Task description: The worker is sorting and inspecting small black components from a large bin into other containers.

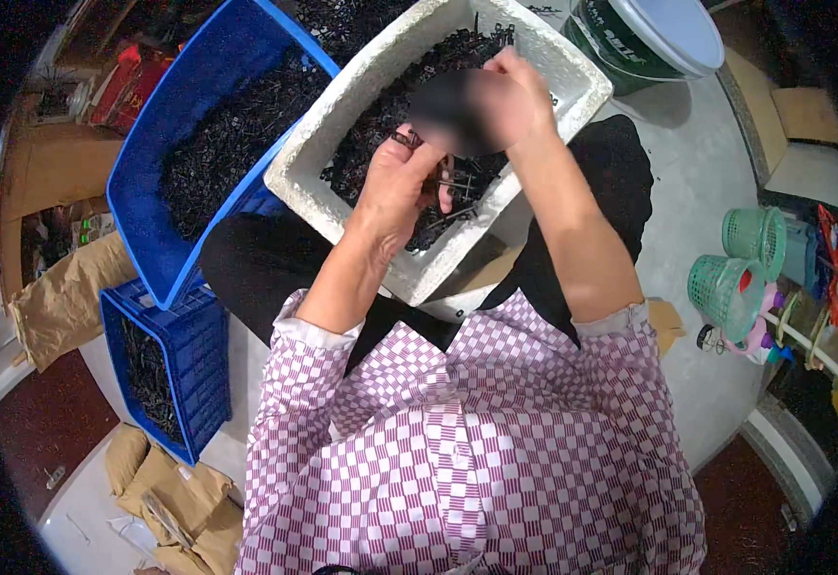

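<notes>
Both hands' fingers (409, 158) pinch small black parts (381, 115) (tightly).

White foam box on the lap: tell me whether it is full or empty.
Partly full: the white foam box holds a heap of small black parts, lying below its rim.

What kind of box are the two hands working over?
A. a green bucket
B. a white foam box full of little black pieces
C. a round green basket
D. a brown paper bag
B: both the left hand and the right hand are over the white foam box, which is filled with small black pieces.
</notes>
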A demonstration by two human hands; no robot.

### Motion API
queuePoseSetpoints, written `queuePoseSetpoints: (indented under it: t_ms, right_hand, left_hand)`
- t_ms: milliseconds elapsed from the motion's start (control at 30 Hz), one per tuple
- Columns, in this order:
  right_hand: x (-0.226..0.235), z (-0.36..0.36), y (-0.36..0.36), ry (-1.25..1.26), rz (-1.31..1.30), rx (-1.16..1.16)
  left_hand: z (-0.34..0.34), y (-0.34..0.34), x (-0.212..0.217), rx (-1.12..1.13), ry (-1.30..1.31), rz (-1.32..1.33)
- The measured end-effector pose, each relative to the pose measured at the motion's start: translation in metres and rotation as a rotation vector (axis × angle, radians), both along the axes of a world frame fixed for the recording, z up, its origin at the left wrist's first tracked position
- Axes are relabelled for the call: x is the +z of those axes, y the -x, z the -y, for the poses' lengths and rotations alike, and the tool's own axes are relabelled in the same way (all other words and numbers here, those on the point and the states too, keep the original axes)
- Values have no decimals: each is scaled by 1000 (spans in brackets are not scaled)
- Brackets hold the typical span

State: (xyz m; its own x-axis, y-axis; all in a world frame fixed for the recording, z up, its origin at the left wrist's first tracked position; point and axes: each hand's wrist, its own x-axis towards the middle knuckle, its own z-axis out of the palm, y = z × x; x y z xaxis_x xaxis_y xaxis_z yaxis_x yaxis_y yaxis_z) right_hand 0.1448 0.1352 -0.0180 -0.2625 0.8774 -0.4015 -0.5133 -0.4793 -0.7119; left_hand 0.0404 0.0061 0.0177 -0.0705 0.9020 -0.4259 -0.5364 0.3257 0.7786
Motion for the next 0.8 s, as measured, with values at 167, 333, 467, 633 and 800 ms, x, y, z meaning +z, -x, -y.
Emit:
queuePoseSetpoints:
  t_ms: [167, 333, 467, 633, 800]
  right_hand:
    - [11, 20, 2, 33, -98, 267]
    - [17, 51, 13, -323, 179, 615]
    - [15, 54, 20, -393, 40, 559]
    - [5, 47, 21, -543, 353, 539]
    - [-27, 25, 19, -615, 701, 343]
  left_hand:
    - [-1, 14, 1, 225, -1, 58]
    - [-6, 22, -3, 357, -52, -39]
    - [-10, 22, -4, 354, -73, -114]
    - [-12, 18, -11, 327, -198, -210]
    - [-15, -1, -17, 291, -213, -337]
